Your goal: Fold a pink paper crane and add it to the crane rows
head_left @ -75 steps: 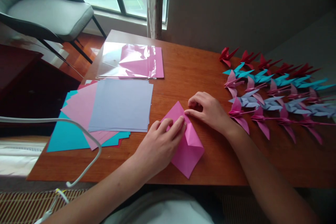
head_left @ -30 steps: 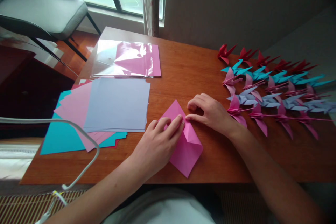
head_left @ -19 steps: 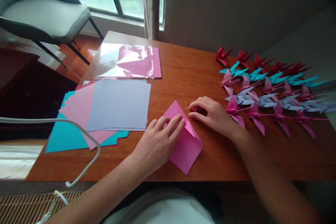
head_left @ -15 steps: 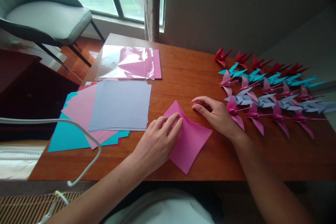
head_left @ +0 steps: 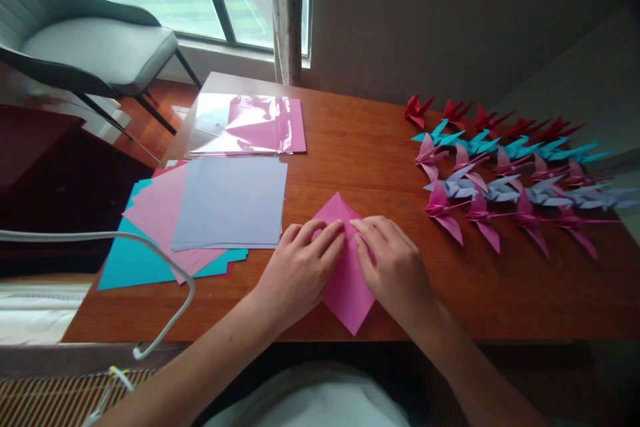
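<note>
A pink square of paper [head_left: 347, 287] lies as a diamond on the wooden table [head_left: 360, 140] in front of me. My left hand [head_left: 300, 270] rests flat on its left half, fingers stretched toward the middle. My right hand [head_left: 393, 267] lies flat over the right half, its fingertips meeting the left hand's near the centre line. Only the top corner, a strip down the middle and the bottom corner of the paper show between and below the hands.
A stack of lilac, pink and teal sheets [head_left: 200, 213] lies left of the paper, with a clear plastic sleeve of pink paper [head_left: 247, 123] behind it. Rows of folded paper cranes [head_left: 500, 173] fill the right side. A white cable [head_left: 165, 260] hangs at the left edge. A grey chair [head_left: 95, 47] stands by the window.
The folded right flap sprang open flat half a second ago. My right hand has since moved left onto the paper's right half. My left hand stayed in place.
</note>
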Available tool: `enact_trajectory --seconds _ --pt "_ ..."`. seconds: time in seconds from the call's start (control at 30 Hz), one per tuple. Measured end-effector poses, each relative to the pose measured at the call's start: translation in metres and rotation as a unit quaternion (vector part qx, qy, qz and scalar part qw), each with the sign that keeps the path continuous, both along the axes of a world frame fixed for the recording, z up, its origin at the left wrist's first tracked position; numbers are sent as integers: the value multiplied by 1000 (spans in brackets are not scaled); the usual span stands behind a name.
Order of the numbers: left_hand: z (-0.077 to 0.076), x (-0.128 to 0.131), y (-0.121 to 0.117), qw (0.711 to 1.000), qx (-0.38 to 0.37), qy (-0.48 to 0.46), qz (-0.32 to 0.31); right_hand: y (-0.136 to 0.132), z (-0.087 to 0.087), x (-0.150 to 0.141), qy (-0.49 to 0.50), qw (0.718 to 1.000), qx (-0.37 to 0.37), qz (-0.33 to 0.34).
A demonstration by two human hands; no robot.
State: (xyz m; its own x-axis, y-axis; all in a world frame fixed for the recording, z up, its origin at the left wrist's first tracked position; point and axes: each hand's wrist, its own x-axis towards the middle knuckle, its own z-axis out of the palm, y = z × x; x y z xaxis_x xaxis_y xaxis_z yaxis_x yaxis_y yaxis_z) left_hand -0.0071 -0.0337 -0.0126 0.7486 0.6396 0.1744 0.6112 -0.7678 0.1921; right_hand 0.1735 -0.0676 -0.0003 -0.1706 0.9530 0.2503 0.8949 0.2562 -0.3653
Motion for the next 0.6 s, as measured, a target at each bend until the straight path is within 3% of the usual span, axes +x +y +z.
enact_trajectory --seconds 0.13,0.3,0.43,0.53,0.6 --pt "3 -1 3 999 -16 -21 30 5 -3 12 -44 998 -31 -24" --pt "9 -4 11 992 -21 -50 117 3 -4 16 -65 997 -19 -32" --pt "8 -4 13 976 -52 -121 171 0 -8 15 -67 997 -32 -37" --pt "9 2 11 939 -133 -240 206 -1 -10 14 -76 995 -41 -40" --pt "12 8 9 878 -231 -354 225 -1 -10 13 -78 995 -43 -41"
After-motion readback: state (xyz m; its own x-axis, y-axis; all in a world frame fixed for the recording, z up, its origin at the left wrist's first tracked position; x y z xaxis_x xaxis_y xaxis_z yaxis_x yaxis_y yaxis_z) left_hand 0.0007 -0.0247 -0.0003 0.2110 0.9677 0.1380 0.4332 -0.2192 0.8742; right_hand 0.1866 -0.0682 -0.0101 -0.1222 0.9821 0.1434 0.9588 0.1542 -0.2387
